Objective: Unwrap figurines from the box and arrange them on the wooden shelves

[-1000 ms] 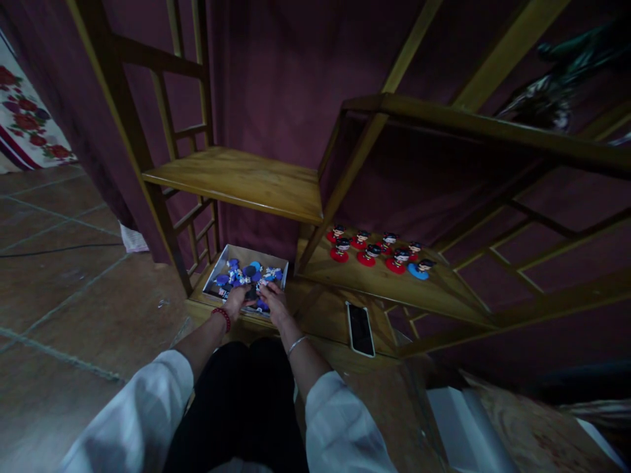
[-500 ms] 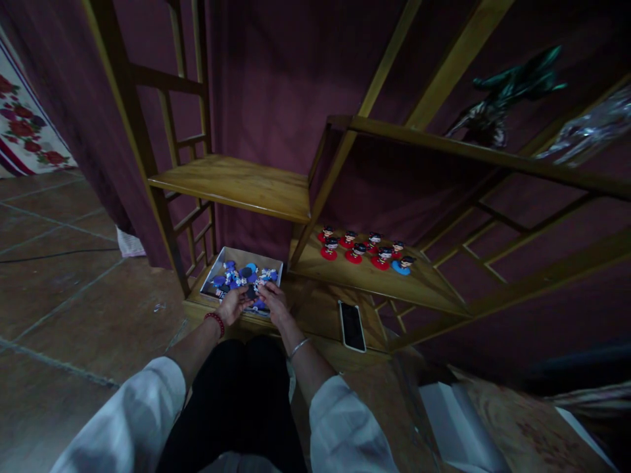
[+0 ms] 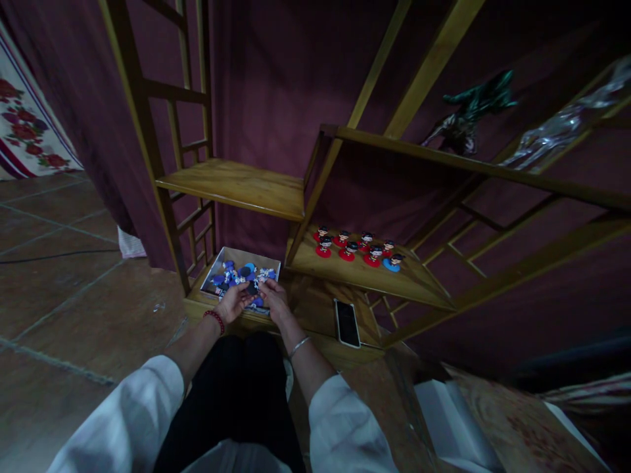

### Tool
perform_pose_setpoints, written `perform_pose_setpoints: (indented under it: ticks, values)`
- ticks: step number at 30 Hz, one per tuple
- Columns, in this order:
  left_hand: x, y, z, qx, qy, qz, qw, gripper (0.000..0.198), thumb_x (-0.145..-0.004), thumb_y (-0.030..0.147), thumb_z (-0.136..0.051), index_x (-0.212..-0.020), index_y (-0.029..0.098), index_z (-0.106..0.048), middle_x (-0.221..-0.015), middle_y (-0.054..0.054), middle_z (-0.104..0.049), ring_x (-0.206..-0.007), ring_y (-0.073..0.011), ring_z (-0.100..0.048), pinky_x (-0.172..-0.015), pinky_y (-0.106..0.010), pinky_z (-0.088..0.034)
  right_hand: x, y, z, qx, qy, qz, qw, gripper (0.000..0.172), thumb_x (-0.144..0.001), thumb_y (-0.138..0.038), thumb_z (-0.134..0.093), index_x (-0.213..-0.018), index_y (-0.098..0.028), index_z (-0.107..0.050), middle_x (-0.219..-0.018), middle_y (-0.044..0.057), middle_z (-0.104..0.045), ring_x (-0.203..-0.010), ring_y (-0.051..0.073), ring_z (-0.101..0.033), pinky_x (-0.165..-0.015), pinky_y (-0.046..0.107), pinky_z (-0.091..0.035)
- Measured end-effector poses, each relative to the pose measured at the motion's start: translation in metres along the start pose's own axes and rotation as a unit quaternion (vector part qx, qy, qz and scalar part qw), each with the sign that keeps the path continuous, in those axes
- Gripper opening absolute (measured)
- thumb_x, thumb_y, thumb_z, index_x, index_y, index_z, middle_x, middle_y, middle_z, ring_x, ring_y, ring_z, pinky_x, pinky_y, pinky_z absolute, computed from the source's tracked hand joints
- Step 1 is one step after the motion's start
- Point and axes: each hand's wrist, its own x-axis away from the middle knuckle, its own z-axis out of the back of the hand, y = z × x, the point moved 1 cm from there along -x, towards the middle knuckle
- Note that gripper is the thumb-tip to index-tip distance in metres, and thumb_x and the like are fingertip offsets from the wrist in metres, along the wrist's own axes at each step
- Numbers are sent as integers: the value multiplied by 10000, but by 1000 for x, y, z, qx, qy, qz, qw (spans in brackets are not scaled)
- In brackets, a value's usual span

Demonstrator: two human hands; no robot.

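Observation:
My left hand point(image 3: 235, 302) and my right hand point(image 3: 274, 299) meet over the near side of an open cardboard box point(image 3: 266, 257). Between their fingertips is a small figurine point(image 3: 253, 288) with a dark round base; its upper part is hard to make out. Both hands are closed on it, one from each side. Inside the box lie several small blue, purple and white figurines point(image 3: 229, 268), jumbled together. A red beaded bracelet circles the left wrist and a silver bangle the right.
Several figurines on red bases point(image 3: 346, 252) and one on a blue base point(image 3: 394, 263) stand on the wooden shelf point(image 3: 424, 279) at right. A phone point(image 3: 348, 323) lies on the lower board. Above the box juts another shelf point(image 3: 236, 187). A white box point(image 3: 453, 424) sits lower right.
The view has shifted slightly, so the shelf, its figurines and the phone appear a little further left. Both hands stay over the box, still on the figurine with only slight finger movement.

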Motion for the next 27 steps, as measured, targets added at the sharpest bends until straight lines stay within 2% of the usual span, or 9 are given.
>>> perform_pose_setpoints:
  ticks: [14,27]
  values:
    - [12,-3,-3,26,-7,-8,1000,118,-820,209,-517,-728,138,-533,-554,-17,-522,-535,-112,-565,-508,-193,-465,12,-15,-6,25,6,24,999,417,-474,-360,-747,-834,-160,-684,-702,-2,-666,-601,110,-544,-567,221,-409]
    - [23,-3,-6,17,-4,-11,1000,156,-828,223,-506,-694,145,-526,-557,-19,-540,-510,-105,-559,-499,-192,-461,18,-16,-6,41,14,39,998,400,-490,-348,-738,-856,-193,-698,-793,13,-691,-760,167,-608,-673,259,-465]
